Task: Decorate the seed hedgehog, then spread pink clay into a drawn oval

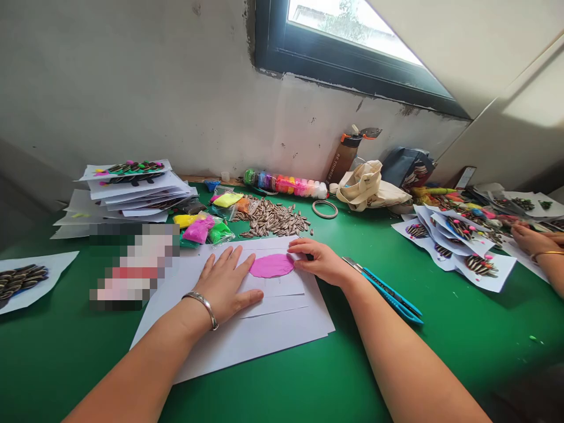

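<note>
A flat oval of pink modelling clay (272, 266) lies on a white paper sheet (282, 326), with short pencil lines drawn just below it. My left hand (229, 279) rests flat on the paper, fingers spread, its index fingertip and thumb beside the oval's left end. At the oval's right end is my right hand (319, 261), fingers slightly bent and apart, the tips touching the clay's edge. A blue utility knife (390, 294) lies on the green table to the right of my right forearm. Behind the paper sits a pile of striped sunflower seeds (277, 217).
Bagged coloured clay (202, 228) sits left of the seeds. Stacked papers with seed pictures stand left (132, 191) and right (458, 235). Along the wall are a roll of tape (325, 209), a bottle (343, 158) and a cloth bag (363, 185). Another person's hand (535, 241) is at far right.
</note>
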`<state>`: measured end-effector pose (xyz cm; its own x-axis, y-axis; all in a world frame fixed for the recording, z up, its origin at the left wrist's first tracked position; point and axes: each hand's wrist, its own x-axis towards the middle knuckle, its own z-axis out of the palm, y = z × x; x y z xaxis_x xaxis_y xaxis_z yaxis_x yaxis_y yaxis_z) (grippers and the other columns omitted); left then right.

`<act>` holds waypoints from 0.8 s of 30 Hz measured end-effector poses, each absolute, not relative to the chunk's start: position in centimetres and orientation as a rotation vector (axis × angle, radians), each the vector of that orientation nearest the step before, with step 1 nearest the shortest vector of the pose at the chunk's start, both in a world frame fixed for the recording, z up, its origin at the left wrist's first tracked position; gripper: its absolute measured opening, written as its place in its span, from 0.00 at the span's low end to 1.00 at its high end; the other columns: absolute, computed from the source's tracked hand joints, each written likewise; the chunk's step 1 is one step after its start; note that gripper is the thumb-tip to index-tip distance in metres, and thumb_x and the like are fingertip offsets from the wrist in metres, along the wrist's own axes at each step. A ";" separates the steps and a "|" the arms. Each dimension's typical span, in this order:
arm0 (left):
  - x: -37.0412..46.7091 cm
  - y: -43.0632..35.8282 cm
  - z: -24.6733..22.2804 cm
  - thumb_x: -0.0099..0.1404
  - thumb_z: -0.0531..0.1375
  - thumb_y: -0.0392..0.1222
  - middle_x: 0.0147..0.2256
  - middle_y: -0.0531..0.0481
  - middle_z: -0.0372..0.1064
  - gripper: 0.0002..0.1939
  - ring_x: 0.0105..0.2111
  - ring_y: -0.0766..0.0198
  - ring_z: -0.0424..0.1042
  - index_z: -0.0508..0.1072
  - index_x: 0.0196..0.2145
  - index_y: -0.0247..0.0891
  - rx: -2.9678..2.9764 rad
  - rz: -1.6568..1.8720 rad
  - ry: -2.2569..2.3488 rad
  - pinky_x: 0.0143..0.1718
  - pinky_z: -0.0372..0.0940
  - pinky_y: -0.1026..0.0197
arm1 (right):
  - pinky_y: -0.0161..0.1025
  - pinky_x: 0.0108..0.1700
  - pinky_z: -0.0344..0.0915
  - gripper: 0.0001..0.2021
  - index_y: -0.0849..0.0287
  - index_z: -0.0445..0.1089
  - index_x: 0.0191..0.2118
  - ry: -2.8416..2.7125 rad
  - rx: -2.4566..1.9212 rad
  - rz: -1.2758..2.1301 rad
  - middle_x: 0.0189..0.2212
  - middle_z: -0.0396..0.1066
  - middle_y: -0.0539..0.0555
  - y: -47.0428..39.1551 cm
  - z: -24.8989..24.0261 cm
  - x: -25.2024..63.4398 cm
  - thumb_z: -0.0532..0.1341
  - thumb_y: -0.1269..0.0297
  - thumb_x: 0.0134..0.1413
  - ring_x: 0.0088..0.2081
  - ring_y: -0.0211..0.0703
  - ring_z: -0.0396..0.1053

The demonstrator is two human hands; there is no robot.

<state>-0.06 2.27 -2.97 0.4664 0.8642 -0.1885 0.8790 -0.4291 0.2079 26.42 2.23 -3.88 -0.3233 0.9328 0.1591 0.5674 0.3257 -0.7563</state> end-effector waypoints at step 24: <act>0.2 2.1 -2.9 0.56 0.53 0.65 0.65 0.39 0.39 0.42 0.65 0.47 0.35 0.52 0.63 0.44 2.440 -0.043 1.494 0.61 0.33 0.39 | 0.57 0.59 0.52 0.25 0.59 0.59 0.59 -2.265 -1.735 0.124 0.60 0.56 0.62 -3.8 -5.0 23.1 0.51 0.52 0.60 0.61 0.58 0.51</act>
